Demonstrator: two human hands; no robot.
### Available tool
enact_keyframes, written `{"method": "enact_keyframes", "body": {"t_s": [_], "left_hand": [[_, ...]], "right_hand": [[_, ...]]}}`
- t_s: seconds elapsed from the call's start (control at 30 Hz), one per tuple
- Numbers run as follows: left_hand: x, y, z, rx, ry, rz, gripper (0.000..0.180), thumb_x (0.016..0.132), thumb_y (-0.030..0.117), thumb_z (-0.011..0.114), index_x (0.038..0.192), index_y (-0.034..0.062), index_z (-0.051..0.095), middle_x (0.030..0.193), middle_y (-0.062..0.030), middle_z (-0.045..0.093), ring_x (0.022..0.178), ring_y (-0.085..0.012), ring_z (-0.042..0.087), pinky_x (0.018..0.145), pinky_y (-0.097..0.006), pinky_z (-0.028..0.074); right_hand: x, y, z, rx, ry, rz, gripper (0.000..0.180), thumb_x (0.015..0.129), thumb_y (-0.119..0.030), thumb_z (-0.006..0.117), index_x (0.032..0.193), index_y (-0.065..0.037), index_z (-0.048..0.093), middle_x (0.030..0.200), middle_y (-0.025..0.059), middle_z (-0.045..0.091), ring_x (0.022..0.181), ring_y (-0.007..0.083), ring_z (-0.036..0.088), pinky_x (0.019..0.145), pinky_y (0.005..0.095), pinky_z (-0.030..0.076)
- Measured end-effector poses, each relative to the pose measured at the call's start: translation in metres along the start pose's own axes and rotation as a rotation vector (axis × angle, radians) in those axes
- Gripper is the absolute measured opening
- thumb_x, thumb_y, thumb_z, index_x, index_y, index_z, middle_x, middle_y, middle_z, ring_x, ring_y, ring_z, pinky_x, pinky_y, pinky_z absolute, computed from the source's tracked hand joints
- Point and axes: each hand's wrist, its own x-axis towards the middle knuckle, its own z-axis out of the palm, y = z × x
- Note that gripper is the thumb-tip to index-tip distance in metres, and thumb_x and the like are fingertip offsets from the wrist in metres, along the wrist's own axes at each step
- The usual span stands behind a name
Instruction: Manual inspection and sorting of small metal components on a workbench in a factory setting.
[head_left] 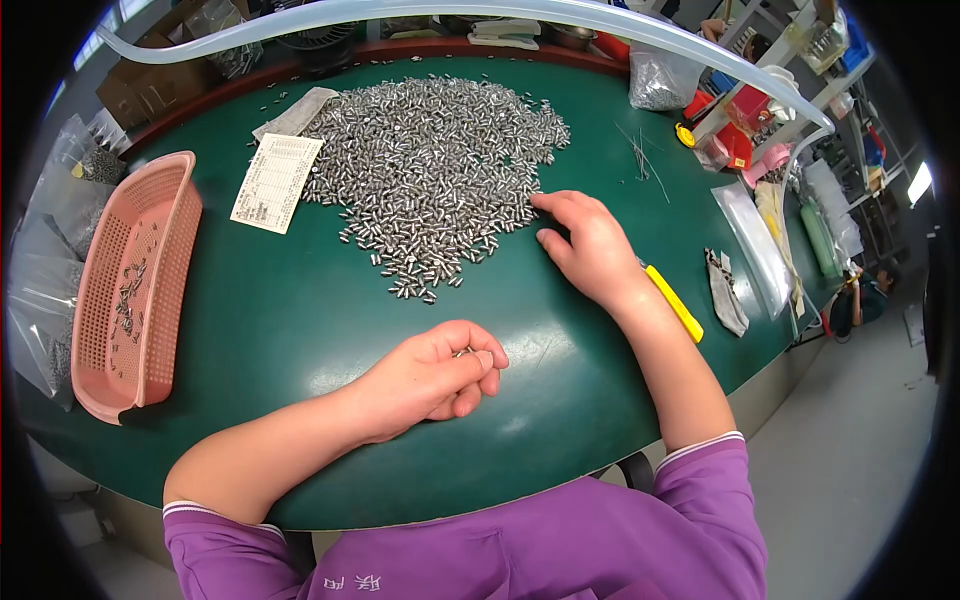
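Observation:
A broad heap of small shiny metal pins (pixel 430 160) covers the middle of the green table (pixel 280 330). At its right edge is my right hand (pixel 590 250), with the index fingertip at the outermost pins and the thumb held apart from it. Nothing shows between those fingers. My left hand (pixel 440 372) is curled above the table, closer to me than the heap. A little metal glints in the gap between its thumb and fingers, so it holds one or more of the pins; how many is hidden.
A pink plastic basket (pixel 150 290) with some metal pieces stands at the left beside clear bags (pixel 45 300). A printed card (pixel 277 183) lies against the heap. Right of my forearm are a yellow-handled tool (pixel 675 303) and a grey glove (pixel 725 292). A white tube (pixel 480 12) arches across the far side.

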Motion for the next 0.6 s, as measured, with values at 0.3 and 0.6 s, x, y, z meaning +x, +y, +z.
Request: {"method": "enact_keyframes", "body": {"t_s": [0.3,0.6], "left_hand": [[0.001,-0.001,-0.008,-0.007,0.010,-0.030,0.015,0.093,0.017,0.046,0.102,0.0059,0.050,0.083,-0.0012,0.053,0.060,-0.0043,0.045,0.046,-0.017,0.031],[0.000,0.002,-0.006,0.035,0.009,-0.045,0.015,0.093,0.017,0.046,0.101,0.0056,0.049,0.082,-0.0015,0.054,0.061,-0.0041,0.046,0.047,-0.016,0.032]], "right_hand": [[0.000,-0.025,0.017,0.160,-0.034,-0.066,0.028,0.077,0.000,0.059,0.105,-0.005,0.061,0.101,0.0113,0.061,0.093,0.0278,0.059,0.079,0.0337,0.049],[0.005,-0.018,0.013,0.266,0.054,-0.107,0.021,0.077,-0.001,0.063,0.098,-0.005,0.064,0.096,0.0085,0.061,0.084,0.0204,0.061,0.071,0.0279,0.050]]}}
